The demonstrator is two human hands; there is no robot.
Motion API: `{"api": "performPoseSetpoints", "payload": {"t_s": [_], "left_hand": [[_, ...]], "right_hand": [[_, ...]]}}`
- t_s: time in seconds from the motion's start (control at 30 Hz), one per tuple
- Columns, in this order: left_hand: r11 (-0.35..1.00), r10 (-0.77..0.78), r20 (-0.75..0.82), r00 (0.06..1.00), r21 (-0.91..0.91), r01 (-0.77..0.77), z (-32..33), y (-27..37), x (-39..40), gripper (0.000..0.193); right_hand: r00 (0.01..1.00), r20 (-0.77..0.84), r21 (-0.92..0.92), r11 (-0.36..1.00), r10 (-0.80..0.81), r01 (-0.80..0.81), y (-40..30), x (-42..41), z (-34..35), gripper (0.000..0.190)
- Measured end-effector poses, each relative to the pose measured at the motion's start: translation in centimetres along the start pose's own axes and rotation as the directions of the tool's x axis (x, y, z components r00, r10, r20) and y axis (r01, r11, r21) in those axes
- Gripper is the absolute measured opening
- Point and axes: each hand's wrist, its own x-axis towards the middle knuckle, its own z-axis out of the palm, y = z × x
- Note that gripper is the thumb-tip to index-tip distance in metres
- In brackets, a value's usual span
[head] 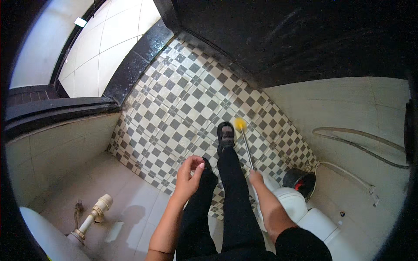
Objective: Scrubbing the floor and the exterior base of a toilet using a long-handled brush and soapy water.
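My right hand (256,178) grips the metal handle of a toilet brush (247,148). The brush's round yellow head (240,124) is at floor level, just right of my black shoe (226,133), and looks blurred. Whether its bristles touch the tiles I cannot tell. My left hand (191,173) hovers in front of my left leg, its fingers loosely curled and nothing visible in it. Close beside my right forearm stands a white toilet (290,203), partly hidden by that arm.
A black bucket (298,179) with something red inside stands by the right wall. A hose (359,132) loops along that wall. Pipes (94,215) and a white basin (49,235) are at lower left. Beyond the checkered floor (183,107), a dark threshold (137,63) leads to a doorway.
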Motion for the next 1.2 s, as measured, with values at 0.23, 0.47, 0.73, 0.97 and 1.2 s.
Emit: {"api": "performPoseSetpoints", "payload": {"t_s": [0.23,0.47,0.73,0.97,1.2], "left_hand": [[0.999,-0.026,0.051,0.998,0.041,0.024,2.1,-1.6,-2.5,0.012],[0.995,-0.038,0.056,0.998,0.097,0.032,6.3,-5.7,-4.3,0.014],[0.994,-0.082,0.03,0.996,0.079,0.08,8.3,-6.1,-6.3,0.014],[0.998,-0.063,-0.066,0.996,0.018,0.064,8.7,-6.1,-8.0,0.013],[0.999,-0.039,-0.095,0.995,-0.002,0.039,7.6,-7.9,-8.6,0.014]], "right_hand": [[0.904,0.349,0.67,0.609,0.246,-0.424,1.1,6.3,1.8,0.056],[0.96,0.049,0.149,0.952,-0.277,0.267,-7.7,2.3,4.3,0.045],[0.988,-0.057,0.031,0.988,-0.147,0.149,-1.3,8.6,-4.5,0.048],[0.926,0.155,-0.12,0.924,-0.345,0.364,-4.6,2.2,4.0,0.047],[0.811,0.076,-0.341,0.749,-0.581,0.568,-6.7,6.5,-1.6,0.044]]}}
